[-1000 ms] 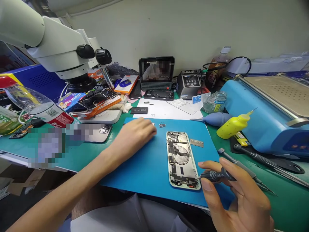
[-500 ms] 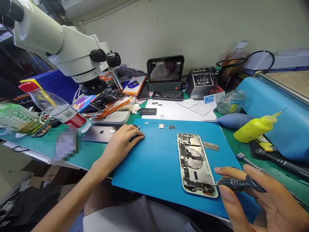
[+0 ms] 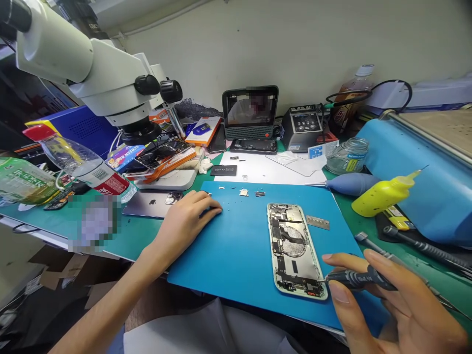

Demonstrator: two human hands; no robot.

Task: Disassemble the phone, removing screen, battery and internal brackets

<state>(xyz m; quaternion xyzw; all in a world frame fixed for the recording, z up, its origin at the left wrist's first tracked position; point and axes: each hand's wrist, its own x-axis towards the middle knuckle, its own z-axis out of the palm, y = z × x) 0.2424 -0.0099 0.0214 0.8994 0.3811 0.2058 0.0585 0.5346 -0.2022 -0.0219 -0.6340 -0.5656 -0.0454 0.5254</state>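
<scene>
On the blue mat (image 3: 228, 255) lies an opened phone body (image 3: 297, 253), its circuit boards and round coil exposed. My right hand (image 3: 398, 300) grips a dark screwdriver (image 3: 356, 279) between thumb and fingers, its tip at the phone's lower right edge. My left hand (image 3: 190, 216) rests at the mat's left edge, thumb and forefinger pressed together; anything between them is too small to make out. Tiny screws (image 3: 228, 210) lie just right of those fingertips. Beyond them are a silver metal piece (image 3: 244, 192) and a dark small part (image 3: 260, 193).
A microscope (image 3: 121, 83) looms at upper left, above a tilted bottle (image 3: 99, 172) and a purple-grey phone (image 3: 147, 202). A battery (image 3: 223, 170) lies at the white paper (image 3: 254, 169). Right of the mat are a yellow bottle (image 3: 381, 196), a blue blower (image 3: 350, 184) and tweezers (image 3: 383, 248).
The whole view has shifted slightly to the left. Both hands keep nearly the same pose, with the screwdriver tip still at the phone's lower right edge.
</scene>
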